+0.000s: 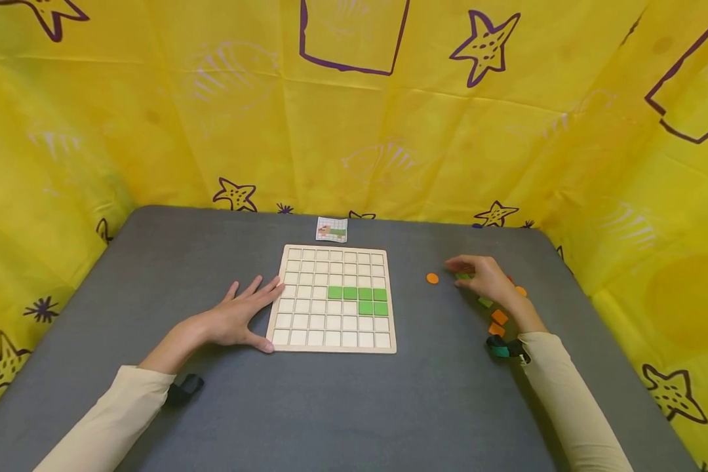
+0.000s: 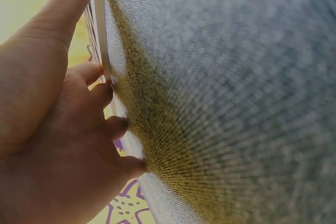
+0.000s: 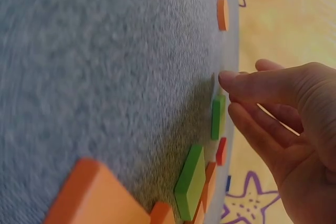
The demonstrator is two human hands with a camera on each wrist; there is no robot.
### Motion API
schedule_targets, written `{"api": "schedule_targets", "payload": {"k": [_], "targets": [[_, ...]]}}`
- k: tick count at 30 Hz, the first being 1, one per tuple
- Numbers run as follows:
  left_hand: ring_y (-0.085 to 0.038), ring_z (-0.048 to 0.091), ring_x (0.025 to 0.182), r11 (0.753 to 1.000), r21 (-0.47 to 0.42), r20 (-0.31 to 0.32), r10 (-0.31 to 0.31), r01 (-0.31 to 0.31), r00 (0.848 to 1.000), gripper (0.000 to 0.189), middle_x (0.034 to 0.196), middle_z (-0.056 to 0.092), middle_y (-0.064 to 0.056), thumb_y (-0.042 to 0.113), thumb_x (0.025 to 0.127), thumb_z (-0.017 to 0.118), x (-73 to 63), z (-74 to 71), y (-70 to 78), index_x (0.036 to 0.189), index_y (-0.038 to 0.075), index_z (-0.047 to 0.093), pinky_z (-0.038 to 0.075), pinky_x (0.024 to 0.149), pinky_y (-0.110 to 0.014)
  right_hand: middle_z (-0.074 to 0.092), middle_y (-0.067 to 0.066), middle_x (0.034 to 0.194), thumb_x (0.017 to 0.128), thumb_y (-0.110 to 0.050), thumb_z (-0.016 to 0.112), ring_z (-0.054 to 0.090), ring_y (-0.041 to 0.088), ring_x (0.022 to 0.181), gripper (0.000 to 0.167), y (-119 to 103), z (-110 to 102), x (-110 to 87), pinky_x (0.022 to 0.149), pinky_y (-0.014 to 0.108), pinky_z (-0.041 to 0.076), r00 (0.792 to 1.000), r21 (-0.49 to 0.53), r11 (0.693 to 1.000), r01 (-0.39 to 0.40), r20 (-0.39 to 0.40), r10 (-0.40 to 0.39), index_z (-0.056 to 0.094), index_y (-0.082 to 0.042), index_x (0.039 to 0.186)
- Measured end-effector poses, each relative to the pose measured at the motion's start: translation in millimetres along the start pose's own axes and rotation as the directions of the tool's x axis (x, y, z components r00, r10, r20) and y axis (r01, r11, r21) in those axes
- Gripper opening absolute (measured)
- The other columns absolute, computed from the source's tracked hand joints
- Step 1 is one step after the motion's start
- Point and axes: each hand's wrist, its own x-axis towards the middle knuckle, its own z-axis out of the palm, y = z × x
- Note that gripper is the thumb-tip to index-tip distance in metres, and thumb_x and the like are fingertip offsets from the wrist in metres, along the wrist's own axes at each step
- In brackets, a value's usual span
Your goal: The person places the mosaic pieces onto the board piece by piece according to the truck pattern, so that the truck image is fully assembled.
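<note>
A square wooden grid board [image 1: 333, 349] lies on the table, with several green square tiles [image 1: 364, 300] in its right-hand cells. My left hand [image 1: 236, 318] is spread at the board's left edge; its thumb touches the lower left corner and a fingertip the side. To the right of the board, my right hand [image 1: 482, 280] hovers over loose pieces with fingers slightly bent and thumb apart. Just below its fingertips is a green tile [image 3: 218, 117]. Nothing shows between the fingers. Another green tile [image 3: 190, 182] lies nearer the wrist.
Behind the board sits a small picture card [image 1: 332, 229] with a coloured grid pattern. An orange disc [image 1: 432, 278] lies between board and right hand. Orange squares [image 1: 498, 318] and a red piece [image 3: 221, 151] are near the right wrist. A yellow patterned cloth [image 1: 354, 118] encloses the table.
</note>
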Motion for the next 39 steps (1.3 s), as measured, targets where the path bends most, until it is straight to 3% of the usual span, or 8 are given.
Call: {"api": "schedule_targets", "payload": {"k": [16,23,32,39], "targets": [[-0.044,-0.003,0.148,1.0,-0.002,0.004,-0.007,0.007,1.0,0.117,0.164,0.008,-0.014,0.055,0.071,0.08,-1.1,-0.9,0.3,0.158,0.009,0.017,-0.009,0.109,-0.068,0.068,0.02,0.117,0.082,0.009,0.07,0.063,0.04,0.11,0.042,15,-11,-8.2,0.089,0.051,0.052,0.994,0.032,0.995,-0.092,0.054,0.09,0.065,0.002,0.123],[-0.043,-0.004,0.148,1.0,0.001,0.006,-0.019,0.019,1.0,0.117,0.164,0.008,-0.013,0.054,0.071,0.081,-1.6,-0.9,1.7,0.158,0.01,0.017,-0.009,0.11,-0.067,0.068,0.021,0.114,0.083,0.012,0.068,0.064,0.039,0.106,0.041,18,-11,-9.4,0.087,0.05,0.053,0.996,0.022,0.996,-0.09,0.027,0.09,0.065,0.004,0.123],[-0.044,-0.003,0.147,1.0,-0.013,-0.003,0.01,-0.01,1.0,0.114,0.164,0.008,-0.015,0.052,0.072,0.08,-2.5,-1.3,2.5,0.157,0.008,0.018,-0.008,0.11,-0.067,0.068,0.023,0.111,0.085,0.008,0.07,0.064,0.039,0.103,0.037,14,-10,-12.0,0.087,0.05,0.053,0.994,0.048,0.993,-0.108,-0.006,0.109,0.064,0.006,0.122],[-0.043,-0.003,0.148,1.0,0.002,0.0,0.003,-0.003,1.0,0.116,0.164,0.008,-0.014,0.054,0.071,0.08,-2.1,-0.6,1.4,0.157,0.008,0.017,-0.008,0.11,-0.067,0.068,0.022,0.111,0.083,0.006,0.072,0.064,0.038,0.1,0.038,9,-5,-14.7,0.086,0.05,0.054,0.998,0.048,0.997,-0.064,-0.019,0.065,0.065,0.006,0.12]]}}
